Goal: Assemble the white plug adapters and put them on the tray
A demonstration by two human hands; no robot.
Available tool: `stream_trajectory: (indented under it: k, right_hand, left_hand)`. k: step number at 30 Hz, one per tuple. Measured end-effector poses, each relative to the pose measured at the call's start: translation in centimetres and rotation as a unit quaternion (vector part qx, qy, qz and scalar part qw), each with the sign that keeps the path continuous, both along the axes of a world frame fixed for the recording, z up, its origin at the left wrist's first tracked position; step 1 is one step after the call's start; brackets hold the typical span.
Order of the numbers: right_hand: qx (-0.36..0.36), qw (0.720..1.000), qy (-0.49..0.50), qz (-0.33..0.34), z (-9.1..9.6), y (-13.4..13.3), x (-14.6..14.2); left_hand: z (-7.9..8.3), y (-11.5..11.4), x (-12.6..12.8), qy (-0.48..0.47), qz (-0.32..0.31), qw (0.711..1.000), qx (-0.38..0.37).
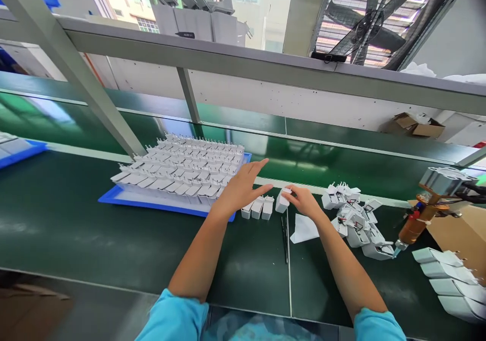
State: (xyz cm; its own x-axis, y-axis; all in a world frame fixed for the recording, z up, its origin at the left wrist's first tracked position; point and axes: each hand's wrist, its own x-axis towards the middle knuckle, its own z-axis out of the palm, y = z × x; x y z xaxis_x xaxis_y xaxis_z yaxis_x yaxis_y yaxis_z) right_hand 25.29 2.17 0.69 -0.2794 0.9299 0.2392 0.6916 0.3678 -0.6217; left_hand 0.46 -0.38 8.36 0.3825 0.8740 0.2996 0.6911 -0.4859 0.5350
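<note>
My right hand (302, 200) pinches a small white plastic housing (282, 200) that stands on the green bench. To its left, several like white housings (257, 207) stand in a short row. Above that row hovers my left hand (243, 186), its fingers stretched out and thumb apart, holding nothing. Beside my left hand a blue tray (159, 206) bears many white housings with thin pins (190, 166) in tight rows. A white sheet of paper (304, 228) lies below my right hand, and dark tweezers (284, 239) rest to the left of the paper.
A heap of white housings with wires (355, 219) lies right of my right hand. Beyond it hangs an orange dispenser with a nozzle (413, 224), above a row of white housings (451, 280). A metal frame post (87, 87) slants down behind the tray.
</note>
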Motion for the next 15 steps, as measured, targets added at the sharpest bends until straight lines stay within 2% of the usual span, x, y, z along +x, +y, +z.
stream_trajectory:
  k: [5, 8, 10, 12, 15]
  right_hand:
    - [-0.043, 0.998, -0.003, 0.036, -3.7, 0.4, -1.2]
    - [-0.047, 0.998, 0.015, 0.039, -4.2, 0.4, -2.1]
    - [-0.037, 0.998, 0.031, 0.036, -3.3, -0.1, -2.4]
    - [-0.016, 0.998, 0.047, 0.031, -1.6, -1.4, -1.9]
    - [0.094, 0.991, 0.097, 0.012, 1.4, -4.4, 0.4]
  left_hand:
    - [-0.7, 0.5, -0.6, 0.118, -0.015, 0.988, -0.102]
    - [-0.8, 0.7, -0.8, 0.155, -0.004, 0.975, -0.160]
    - [-0.6, 0.8, -0.8, 0.169, 0.007, 0.969, -0.182]
    - [-0.4, 0.8, -1.0, 0.173, 0.009, 0.967, -0.189]
    - [-0.2, 0.8, -1.3, 0.162, -0.005, 0.968, -0.189]
